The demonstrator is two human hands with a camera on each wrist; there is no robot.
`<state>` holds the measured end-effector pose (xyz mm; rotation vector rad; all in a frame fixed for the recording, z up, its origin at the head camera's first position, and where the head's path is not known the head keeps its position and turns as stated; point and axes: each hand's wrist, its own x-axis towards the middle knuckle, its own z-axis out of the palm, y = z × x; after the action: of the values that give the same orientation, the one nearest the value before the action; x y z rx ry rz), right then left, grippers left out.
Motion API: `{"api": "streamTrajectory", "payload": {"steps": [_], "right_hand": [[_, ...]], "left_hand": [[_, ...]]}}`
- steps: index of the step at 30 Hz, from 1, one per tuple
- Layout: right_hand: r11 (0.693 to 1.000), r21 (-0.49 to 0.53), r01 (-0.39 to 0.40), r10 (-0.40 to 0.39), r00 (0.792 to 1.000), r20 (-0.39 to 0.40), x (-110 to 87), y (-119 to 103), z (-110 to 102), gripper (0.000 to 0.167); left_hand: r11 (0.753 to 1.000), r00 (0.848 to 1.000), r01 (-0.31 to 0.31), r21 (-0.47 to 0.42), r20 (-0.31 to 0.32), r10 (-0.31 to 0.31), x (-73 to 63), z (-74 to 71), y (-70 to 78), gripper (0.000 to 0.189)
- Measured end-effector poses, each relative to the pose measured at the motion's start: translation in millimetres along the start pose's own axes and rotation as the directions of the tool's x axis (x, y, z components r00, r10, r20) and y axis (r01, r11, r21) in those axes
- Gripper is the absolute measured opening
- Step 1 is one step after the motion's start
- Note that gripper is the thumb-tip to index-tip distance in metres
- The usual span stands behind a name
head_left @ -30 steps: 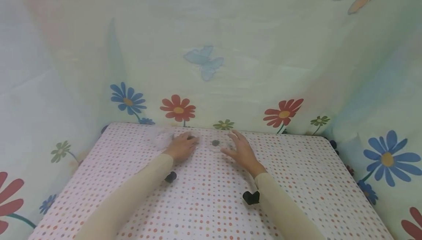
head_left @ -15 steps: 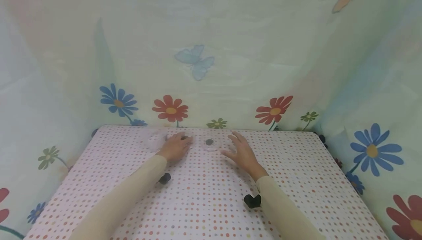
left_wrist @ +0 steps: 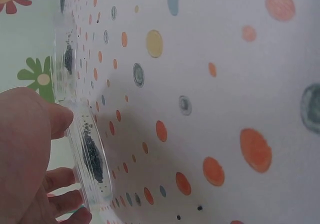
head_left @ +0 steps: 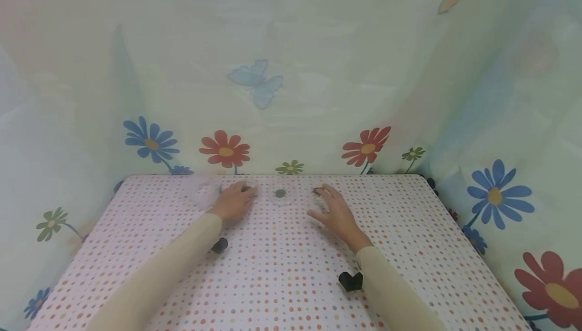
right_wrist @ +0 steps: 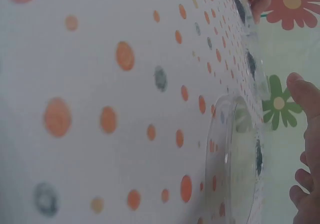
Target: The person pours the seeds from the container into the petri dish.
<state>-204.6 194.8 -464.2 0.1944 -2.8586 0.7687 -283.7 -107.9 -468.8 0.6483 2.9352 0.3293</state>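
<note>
My left hand (head_left: 234, 203) grips the rim of a clear shallow dish (left_wrist: 102, 181) with small dark grains in it; thumb and fingertips lie on its sides in the left wrist view. A second clear dish (head_left: 280, 193), also with dark grains, stands between the hands. My right hand (head_left: 338, 217) has thumb and fingers spread apart beside a third patch of dark grains (head_left: 316, 190). In the right wrist view, a clear round lid or dish (right_wrist: 232, 159) stands near that hand, in front of dark grains (right_wrist: 259, 156); whether it touches the palm is hidden.
Another clear round piece (head_left: 204, 193) lies left of my left hand. The table (head_left: 282, 270) has a dotted cover. A flowered curtain (head_left: 300, 93) rises at its back edge and sides. A black piece (head_left: 350, 281) shows by the right sleeve, another (head_left: 220, 245) by the left.
The head view has turned rightward. My right hand has shifted right, away from the middle dish, uncovering dark grains by its fingertips. The left hand keeps its place at its dish.
</note>
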Motion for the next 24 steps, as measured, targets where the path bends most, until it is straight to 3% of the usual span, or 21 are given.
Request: {"api": "streamTrajectory", "payload": {"steps": [10,18,24], "right_hand": [[0.999,-0.038,-0.033,0.033,0.999,0.002,-19.0,11.2,3.1,0.072],[0.997,-0.046,-0.054,0.055,0.998,0.01,-34.8,16.5,3.6,0.071],[0.994,-0.052,-0.094,0.097,0.993,0.064,-47.1,14.2,-0.3,0.074]], "left_hand": [[1.0,1.0,0.003,0.022,0.016,-0.004,-1.8,-1.4,1.0,0.049],[0.999,0.999,-0.032,0.019,-0.001,0.032,-3.1,0.1,-0.4,0.048],[0.999,0.999,-0.044,0.025,-0.01,0.044,-5.7,-1.6,1.1,0.049]]}}
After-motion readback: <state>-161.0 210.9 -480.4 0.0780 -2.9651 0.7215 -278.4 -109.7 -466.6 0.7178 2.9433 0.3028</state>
